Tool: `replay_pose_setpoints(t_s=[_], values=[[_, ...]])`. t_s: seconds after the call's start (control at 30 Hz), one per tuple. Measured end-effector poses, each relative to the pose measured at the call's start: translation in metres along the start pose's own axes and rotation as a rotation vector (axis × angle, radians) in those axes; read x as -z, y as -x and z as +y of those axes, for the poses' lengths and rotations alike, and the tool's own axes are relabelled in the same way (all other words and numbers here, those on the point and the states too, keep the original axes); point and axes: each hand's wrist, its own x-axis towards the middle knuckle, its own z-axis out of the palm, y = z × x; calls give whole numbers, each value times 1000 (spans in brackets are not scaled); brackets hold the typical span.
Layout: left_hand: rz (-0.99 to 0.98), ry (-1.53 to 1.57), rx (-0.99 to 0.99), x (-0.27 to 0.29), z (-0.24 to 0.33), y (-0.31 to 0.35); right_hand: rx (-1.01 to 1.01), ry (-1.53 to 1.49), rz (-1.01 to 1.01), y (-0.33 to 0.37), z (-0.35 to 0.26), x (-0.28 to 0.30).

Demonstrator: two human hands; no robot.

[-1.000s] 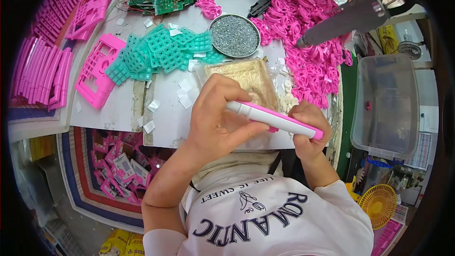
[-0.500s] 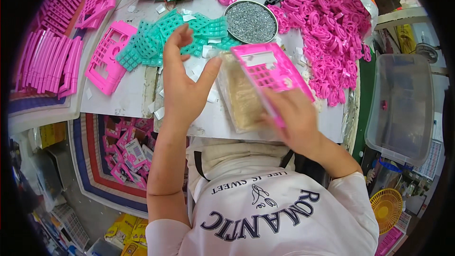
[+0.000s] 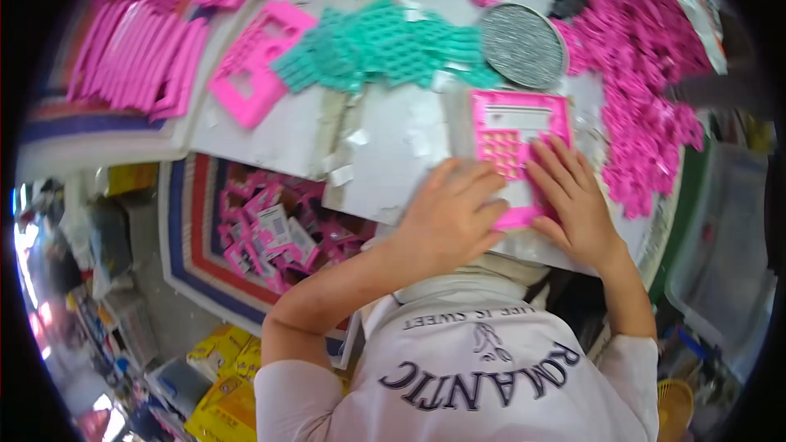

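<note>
While a pink calculator (image 3: pixel 517 143) lies face up on the white worktable (image 3: pixel 393 135), it is pinned there from both sides, apparently so the casing can be pressed together. The left hand (image 3: pixel 449 217) is laid flat over its lower left corner, fingers spread. The right hand (image 3: pixel 573 196) presses its keypad with straightened fingers. Half a second earlier, the calculator was held tilted above the table in the right hand alone. Teal keypad mats (image 3: pixel 385 45) lie just beyond.

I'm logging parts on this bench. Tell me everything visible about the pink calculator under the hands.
The pink calculator looks like glossy plastic: a pale display window on top, rows of pink keys below. It lies flat, face up, on the white table. The left hand covers its lower left; the right hand presses its lower right.
</note>
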Motion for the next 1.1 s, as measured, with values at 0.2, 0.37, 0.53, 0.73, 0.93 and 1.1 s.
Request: replay_pose_setpoints(t_s=[0.2,0.37,0.53,0.73,0.93,1.1], values=[[503,-353,201,109,-60,5,-59,-75,16,3,-8,-8],[491,-627,473,188,-112,22,-13,-149,98,1,-5,-16],[294,-747,560,170,-136,16,-24,-154,104,3,2,-21],[510,-535,528,173,-132,25,0,-202,213,9,6,-16],[614,792,851,113,-28,-4,199,-130,603,1,-2,6],[198,1419,930,63,11,-11,432,-231,799,-51,-30,11]])
